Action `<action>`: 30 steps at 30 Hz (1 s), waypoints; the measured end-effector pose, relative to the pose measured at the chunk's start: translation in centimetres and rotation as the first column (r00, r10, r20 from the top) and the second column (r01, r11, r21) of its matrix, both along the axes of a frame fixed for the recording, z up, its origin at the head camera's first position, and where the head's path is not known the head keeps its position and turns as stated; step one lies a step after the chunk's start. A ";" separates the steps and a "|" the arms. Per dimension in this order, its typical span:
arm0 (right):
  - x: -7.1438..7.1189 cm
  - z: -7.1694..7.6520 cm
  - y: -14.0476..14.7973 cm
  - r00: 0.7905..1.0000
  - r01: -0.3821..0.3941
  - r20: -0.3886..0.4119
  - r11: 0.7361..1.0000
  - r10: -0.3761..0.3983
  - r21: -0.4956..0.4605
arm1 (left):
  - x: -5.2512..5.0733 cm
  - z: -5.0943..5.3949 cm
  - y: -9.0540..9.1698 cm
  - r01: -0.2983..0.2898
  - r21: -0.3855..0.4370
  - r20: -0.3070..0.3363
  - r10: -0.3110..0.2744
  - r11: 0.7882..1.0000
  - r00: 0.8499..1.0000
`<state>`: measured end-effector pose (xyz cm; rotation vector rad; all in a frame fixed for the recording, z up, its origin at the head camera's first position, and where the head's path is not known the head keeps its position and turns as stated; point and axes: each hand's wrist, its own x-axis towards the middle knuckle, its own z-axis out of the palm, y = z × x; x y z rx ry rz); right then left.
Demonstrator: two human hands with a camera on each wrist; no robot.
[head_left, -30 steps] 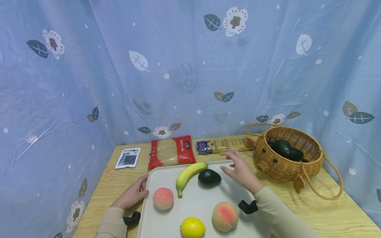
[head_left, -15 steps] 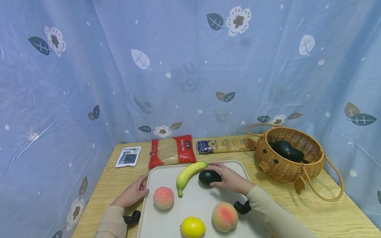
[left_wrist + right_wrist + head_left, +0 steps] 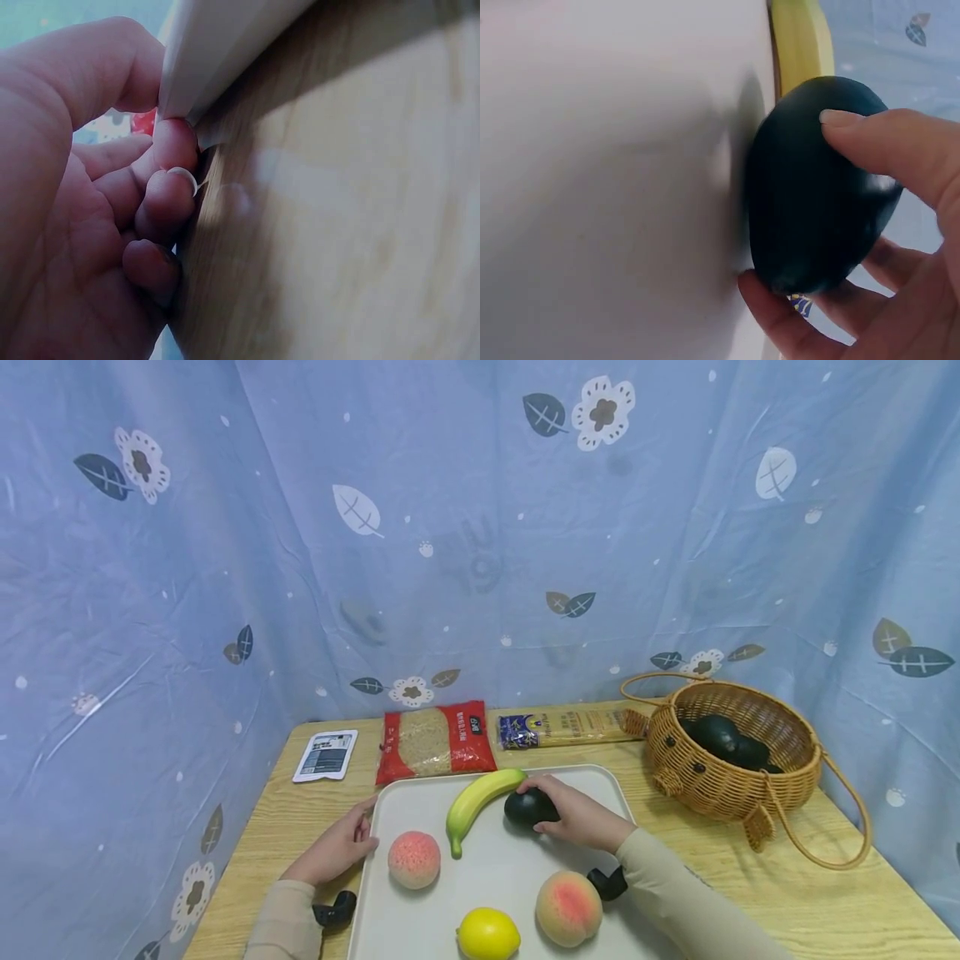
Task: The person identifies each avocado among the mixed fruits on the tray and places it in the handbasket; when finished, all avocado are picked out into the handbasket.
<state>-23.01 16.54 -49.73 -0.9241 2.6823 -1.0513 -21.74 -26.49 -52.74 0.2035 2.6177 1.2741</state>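
A dark green avocado (image 3: 531, 808) is at the upper middle of the white tray (image 3: 480, 868). My right hand (image 3: 581, 817) grips it, thumb on one side and fingers on the other, as the right wrist view shows of the avocado (image 3: 821, 187). Whether it touches the tray is hard to tell. My left hand (image 3: 336, 846) holds the tray's left rim; in the left wrist view the thumb and curled fingertips (image 3: 174, 142) meet at that rim (image 3: 217, 45). Just left of the avocado lies a banana (image 3: 480, 806).
Also on the tray are a pink peach (image 3: 414, 860), a lemon (image 3: 487, 934) and a larger peach (image 3: 568, 908). Behind it lie a red bag (image 3: 435, 741), a noodle pack (image 3: 566, 728) and a white packet (image 3: 326, 756). A wicker basket (image 3: 723, 793) at right holds several avocados (image 3: 716, 737).
My right hand has come down and left from above the tray's far edge and taken hold of the avocado, which has shifted slightly. The left hand stays at the rim.
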 end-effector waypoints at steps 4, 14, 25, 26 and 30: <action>0.3 0.1 0.1 1.000 0.006 -0.024 1.000 -0.006 0.012 | 0.1 0.1 0.0 0.014 0.000 -0.003 -0.014 1.000 1.000; 0.5 0.7 0.3 0.998 0.022 -0.064 0.997 -0.017 0.071 | 0.1 0.1 -0.1 0.023 0.004 -0.005 -0.023 1.000 1.000; 0.6 0.2 1.5 0.996 0.066 -0.055 0.997 -0.063 0.050 | 0.3 0.1 0.0 0.020 0.000 -0.001 -0.020 1.000 1.000; 0.6 0.2 1.7 0.995 0.078 -0.059 0.996 -0.075 0.041 | 0.3 0.1 0.0 0.021 0.003 -0.001 -0.021 1.000 1.000; 0.8 0.2 2.5 0.990 0.116 -0.085 0.993 -0.114 0.013 | 0.2 0.2 0.0 0.022 0.000 0.001 -0.022 1.000 1.000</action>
